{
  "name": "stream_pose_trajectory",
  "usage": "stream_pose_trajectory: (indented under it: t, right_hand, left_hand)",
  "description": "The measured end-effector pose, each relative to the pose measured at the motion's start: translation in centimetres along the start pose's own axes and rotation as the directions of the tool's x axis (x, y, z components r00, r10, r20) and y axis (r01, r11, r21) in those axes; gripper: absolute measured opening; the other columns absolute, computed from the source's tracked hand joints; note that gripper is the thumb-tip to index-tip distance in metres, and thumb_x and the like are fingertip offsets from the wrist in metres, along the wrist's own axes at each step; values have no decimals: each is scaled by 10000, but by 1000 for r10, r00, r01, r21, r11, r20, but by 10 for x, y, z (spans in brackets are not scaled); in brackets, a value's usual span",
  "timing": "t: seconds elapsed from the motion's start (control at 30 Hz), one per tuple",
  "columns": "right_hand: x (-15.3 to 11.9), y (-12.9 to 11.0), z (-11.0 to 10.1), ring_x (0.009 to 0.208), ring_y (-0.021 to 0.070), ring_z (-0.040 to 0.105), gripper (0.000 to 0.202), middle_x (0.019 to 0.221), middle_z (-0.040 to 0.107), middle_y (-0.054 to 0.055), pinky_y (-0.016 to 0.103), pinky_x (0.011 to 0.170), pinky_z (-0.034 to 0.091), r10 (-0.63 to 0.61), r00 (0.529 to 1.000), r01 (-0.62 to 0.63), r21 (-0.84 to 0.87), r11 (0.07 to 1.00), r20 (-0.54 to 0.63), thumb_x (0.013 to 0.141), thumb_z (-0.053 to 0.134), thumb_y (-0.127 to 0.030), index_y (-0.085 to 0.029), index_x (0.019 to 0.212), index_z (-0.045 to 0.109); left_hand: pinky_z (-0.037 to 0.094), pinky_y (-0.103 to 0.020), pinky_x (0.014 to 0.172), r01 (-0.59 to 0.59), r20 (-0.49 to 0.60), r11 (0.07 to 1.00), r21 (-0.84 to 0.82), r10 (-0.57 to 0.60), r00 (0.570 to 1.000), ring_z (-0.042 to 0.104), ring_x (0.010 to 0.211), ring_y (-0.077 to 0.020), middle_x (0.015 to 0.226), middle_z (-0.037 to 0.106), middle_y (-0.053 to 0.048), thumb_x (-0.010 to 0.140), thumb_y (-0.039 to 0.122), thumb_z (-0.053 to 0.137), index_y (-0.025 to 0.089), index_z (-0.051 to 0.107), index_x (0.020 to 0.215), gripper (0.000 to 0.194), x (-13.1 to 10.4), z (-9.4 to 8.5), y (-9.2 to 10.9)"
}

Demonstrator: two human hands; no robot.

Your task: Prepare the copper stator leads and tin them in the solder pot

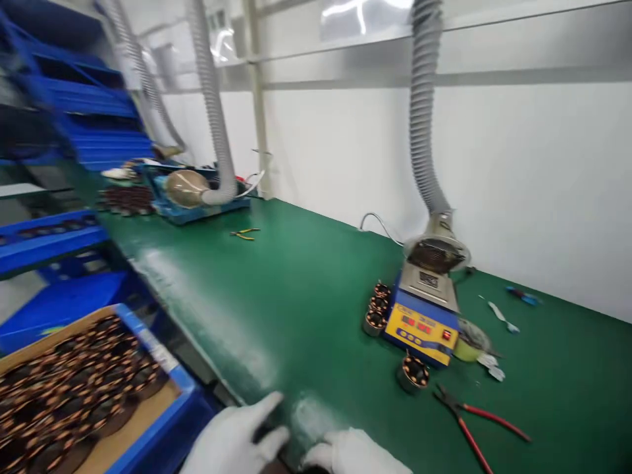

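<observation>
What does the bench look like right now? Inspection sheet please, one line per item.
Surface: green mat bench, glare streak along its near edge.
Job's things: blue crate at left, full of copper-wound stators; three more beside the yellow-and-blue solder station, one in front of it.
Clutter: red-handled pliers, yellow-handled pliers, small tools by the wall, too blurred to name.
Grippers: left hand and right hand, both in white gloves, at the bench's near edge; grip unclear.
Cables: grey cable behind the station.
Surroundings: fume hoses, white wall, blue racks.
</observation>
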State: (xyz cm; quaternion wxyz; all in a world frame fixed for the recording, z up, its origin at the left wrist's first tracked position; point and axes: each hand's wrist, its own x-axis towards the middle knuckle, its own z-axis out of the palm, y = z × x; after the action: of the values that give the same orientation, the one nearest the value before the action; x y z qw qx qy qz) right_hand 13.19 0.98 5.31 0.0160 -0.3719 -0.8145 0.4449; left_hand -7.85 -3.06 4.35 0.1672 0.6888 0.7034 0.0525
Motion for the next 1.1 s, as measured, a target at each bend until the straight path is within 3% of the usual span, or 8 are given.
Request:
stream_pose_trajectory:
  t: [0.13,0.27,0.37,0.57,0.7,0.83,1.0,1.1]
  right_hand:
    - [-55,29,-18,782,198,603,162,821,678,18,254,729,429,212,920,-128,258,958,-329,769,567,-312,-235,808,705]
    - [-92,79,-7,646,189,558,418,668,605,29,269,580,437,627,485,-24,707,707,-610,743,556,-583,-168,742,605]
    - [-94,100,3,836,241,603,499,904,650,84,320,706,492,735,340,207,809,551,-587,642,687,-558,-162,934,606]
    - [-60,82,4,866,234,606,464,928,659,96,335,777,479,707,425,316,825,469,-565,553,792,-423,-156,897,630]
    - [-57,66,6,676,157,541,293,709,598,30,263,645,442,606,506,253,777,576,-614,677,699,-430,-157,706,594]
    - [-70,50,-3,632,138,478,222,639,505,9,256,596,381,325,538,287,532,796,-777,761,638,-339,-175,625,575]
    - [-79,39,-26,576,114,464,197,613,480,-24,246,563,401,520,334,792,533,297,-786,683,720,-417,-250,670,617]
    - [-76,32,-24,620,137,531,261,689,579,12,269,604,440,552,504,663,707,245,-664,613,767,-425,-240,766,665]
  left_hand:
    - [491,-410,811,-400,88,896,-193,422,902,614,919,-261,1046,654,-31,770,342,501,354,355,1325,575,56,20,115]
    - [489,-451,730,-579,38,815,10,579,815,623,867,-310,1230,545,-130,732,471,550,327,455,1230,527,93,25,182]
    - [472,-468,682,-625,94,778,70,618,780,602,768,-329,818,638,-124,713,534,552,172,621,891,409,101,27,196]
    - [453,-451,881,-702,88,704,-107,710,698,536,1057,-276,1386,405,-84,789,293,552,207,583,970,202,77,52,147]
    - [432,-328,892,-520,125,720,-460,632,765,534,1017,-189,1207,537,0,687,104,555,250,606,871,240,63,53,125]
    - [455,-260,790,-156,204,464,-872,634,746,570,907,-158,1010,610,-24,693,162,581,200,624,779,104,44,43,121]
    - [507,-344,791,121,278,275,-954,656,702,623,923,-223,1051,644,-120,777,547,510,191,560,1099,483,31,50,108]
    - [524,-369,767,147,254,214,-966,662,706,633,938,-224,1128,617,-122,827,523,398,230,470,1232,505,43,48,108]
